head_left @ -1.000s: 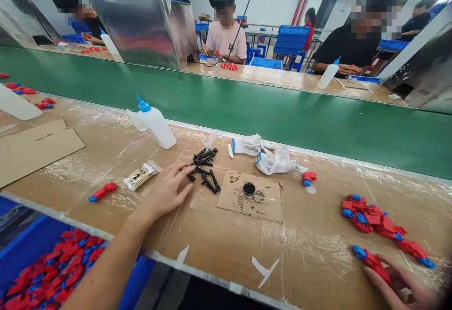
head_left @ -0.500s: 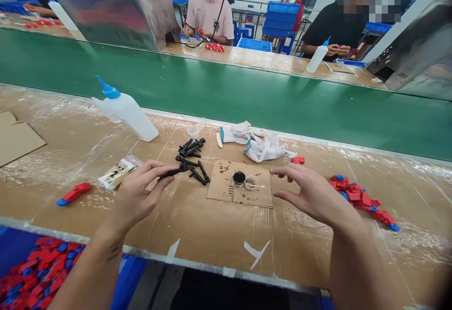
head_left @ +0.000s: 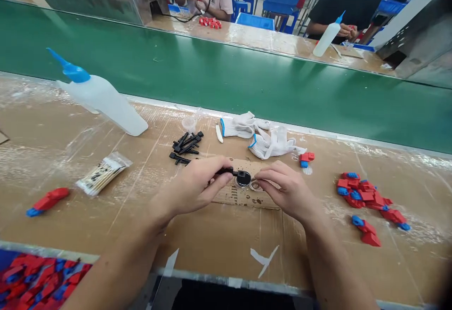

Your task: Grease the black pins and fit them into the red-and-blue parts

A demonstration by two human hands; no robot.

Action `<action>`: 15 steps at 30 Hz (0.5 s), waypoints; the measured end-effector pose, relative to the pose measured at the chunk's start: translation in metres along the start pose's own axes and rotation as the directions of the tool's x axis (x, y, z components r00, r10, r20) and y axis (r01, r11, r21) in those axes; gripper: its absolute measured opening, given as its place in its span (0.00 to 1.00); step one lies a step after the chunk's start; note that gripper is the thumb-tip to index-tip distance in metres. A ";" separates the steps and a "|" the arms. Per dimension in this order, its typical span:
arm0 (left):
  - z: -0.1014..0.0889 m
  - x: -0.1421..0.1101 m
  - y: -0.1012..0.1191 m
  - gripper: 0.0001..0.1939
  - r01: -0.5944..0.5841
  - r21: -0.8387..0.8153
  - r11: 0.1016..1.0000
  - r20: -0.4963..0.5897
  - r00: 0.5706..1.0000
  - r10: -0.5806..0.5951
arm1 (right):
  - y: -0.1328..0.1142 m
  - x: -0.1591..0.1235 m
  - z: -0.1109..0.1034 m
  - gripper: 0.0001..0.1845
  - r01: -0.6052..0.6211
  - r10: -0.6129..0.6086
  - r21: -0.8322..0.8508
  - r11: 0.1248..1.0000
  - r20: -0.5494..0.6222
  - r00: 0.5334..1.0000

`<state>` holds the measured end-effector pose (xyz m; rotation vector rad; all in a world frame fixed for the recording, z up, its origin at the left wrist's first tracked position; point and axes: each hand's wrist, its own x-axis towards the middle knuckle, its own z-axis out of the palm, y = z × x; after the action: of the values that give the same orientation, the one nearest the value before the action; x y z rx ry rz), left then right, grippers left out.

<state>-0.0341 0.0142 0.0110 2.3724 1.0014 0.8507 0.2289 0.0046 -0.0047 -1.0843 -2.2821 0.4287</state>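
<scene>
The left hand [head_left: 190, 187] pinches a black plastic part [head_left: 226, 171] by its thin stem, fingers curled over it, and holds the part's blocky head [head_left: 243, 177] right over a small dark-filled jar [head_left: 242, 185]. The part's long axis lies almost level across the view, head pointing toward the right hand [head_left: 286, 190], whose fingers curve in beside the jar; whether they grip anything, I cannot tell. All this sits above a stained cardboard square [head_left: 243, 200] on the worktop [head_left: 226, 234]. Beyond the cardboard lie more black plastic parts [head_left: 185, 142] and white work gloves [head_left: 271, 142]; to its right lie red and blue plastic pieces [head_left: 363, 194].
</scene>
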 end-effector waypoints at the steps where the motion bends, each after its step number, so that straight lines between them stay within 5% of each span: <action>1: 0.002 -0.002 -0.003 0.04 -0.004 0.020 1.000 0.019 1.000 0.003 | 0.001 0.000 0.003 0.06 0.005 -0.005 0.007 1.000 -0.011 1.000; 15: 0.005 -0.004 -0.001 0.06 -0.100 0.109 0.989 0.106 0.990 0.088 | 0.010 -0.010 0.002 0.03 -0.132 0.143 0.103 0.986 -0.106 0.984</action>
<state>-0.0331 0.0108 0.0052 2.5495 0.9269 0.7160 0.2386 0.0023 -0.0148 -1.1915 -2.0747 0.5132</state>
